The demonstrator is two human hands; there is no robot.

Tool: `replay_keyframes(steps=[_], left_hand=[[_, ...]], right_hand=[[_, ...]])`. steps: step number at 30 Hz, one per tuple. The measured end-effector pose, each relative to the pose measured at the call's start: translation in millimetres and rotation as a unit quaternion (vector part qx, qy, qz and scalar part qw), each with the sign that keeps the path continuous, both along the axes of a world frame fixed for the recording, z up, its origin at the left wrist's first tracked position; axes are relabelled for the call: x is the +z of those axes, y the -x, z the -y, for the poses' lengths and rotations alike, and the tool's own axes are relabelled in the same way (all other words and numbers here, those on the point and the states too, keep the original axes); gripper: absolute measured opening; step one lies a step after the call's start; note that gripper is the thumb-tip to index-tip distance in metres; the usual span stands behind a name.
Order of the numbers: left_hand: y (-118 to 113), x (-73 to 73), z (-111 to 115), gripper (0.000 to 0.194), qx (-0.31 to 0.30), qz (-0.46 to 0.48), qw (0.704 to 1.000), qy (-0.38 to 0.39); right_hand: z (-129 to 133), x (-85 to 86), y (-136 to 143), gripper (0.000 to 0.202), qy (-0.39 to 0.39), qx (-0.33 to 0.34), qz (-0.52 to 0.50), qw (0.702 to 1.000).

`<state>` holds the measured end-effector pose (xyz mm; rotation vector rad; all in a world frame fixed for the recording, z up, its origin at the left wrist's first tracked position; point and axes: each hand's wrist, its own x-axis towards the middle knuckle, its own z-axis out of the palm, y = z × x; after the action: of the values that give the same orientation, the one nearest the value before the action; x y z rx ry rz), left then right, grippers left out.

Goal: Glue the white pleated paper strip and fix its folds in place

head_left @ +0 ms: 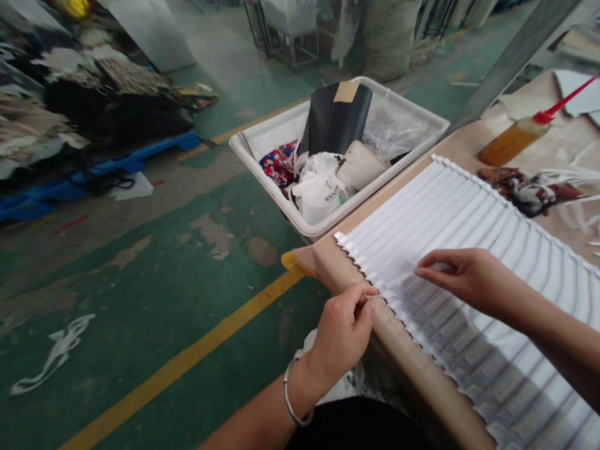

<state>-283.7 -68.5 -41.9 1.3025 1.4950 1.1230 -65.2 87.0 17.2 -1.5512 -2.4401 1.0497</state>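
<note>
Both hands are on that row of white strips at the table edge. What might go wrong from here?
The left hand pinches a strip end right at the table edge, so the overlapped white strips may slide off toward the floor. The right hand presses only one spot; neighbouring strips could shift out of line. The glue bottle lies on its side close by and might leak or roll onto them.
</note>
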Motion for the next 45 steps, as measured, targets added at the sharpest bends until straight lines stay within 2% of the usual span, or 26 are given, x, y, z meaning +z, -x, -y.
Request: replay_keyframes(steps=[3, 7, 12, 16, 24, 27, 30, 36, 45], left_hand=[[5.2, -0.2, -0.6, 0.018, 0.007, -0.12, 0.987, -0.109], [4.6, -0.1, -6.3, 0.021, -0.001, -0.252, 0.944, -0.215], [-1.1, -1.6, -18.3, 0.026, -0.005, -0.341, 0.904, -0.259], [-5.0, -7.4, -26.4, 0.027, -0.007, -0.381, 0.885, -0.268], [-10.3, -13.0, -31.5, 0.027, -0.009, -0.401, 0.882, -0.246], [-12.9, -12.0, -31.0, 0.027, 0.005, -0.4, 0.885, -0.237], [-14.8, -12.5, -30.5, 0.029, 0.013, -0.384, 0.893, -0.233], [-15.0, -17.1, -30.5, 0.031, 0.034, -0.349, 0.902, -0.253], [-13.6, -17.5, -30.6, 0.033, 0.037, -0.346, 0.903, -0.253]], right_hand=[[-13.7, 1.3, -0.7, 0.086, -0.013, -0.006, 0.015, 1.0], [-22.4, -0.7, -0.7, 0.09, -0.009, 0.005, 0.017, 1.0], [-28.9, -8.1, -2.9, 0.081, -0.008, 0.016, 0.001, 1.0], [-32.5, -11.0, -4.1, 0.072, -0.003, 0.017, 0.007, 1.0], [-38.7, -10.3, -1.9, 0.072, 0.0, 0.022, 0.019, 1.0], [-54.1, -7.4, -12.1, 0.072, -0.018, 0.022, 0.023, 0.999], [-77.8, -4.2, -29.7, 0.07, -0.071, 0.008, 0.051, 0.996], [-112.2, -5.1, -54.2, 0.051, -0.133, -0.008, 0.096, 0.986], [-120.6, -17.8, -50.5, 0.028, -0.14, -0.014, 0.115, 0.983]])
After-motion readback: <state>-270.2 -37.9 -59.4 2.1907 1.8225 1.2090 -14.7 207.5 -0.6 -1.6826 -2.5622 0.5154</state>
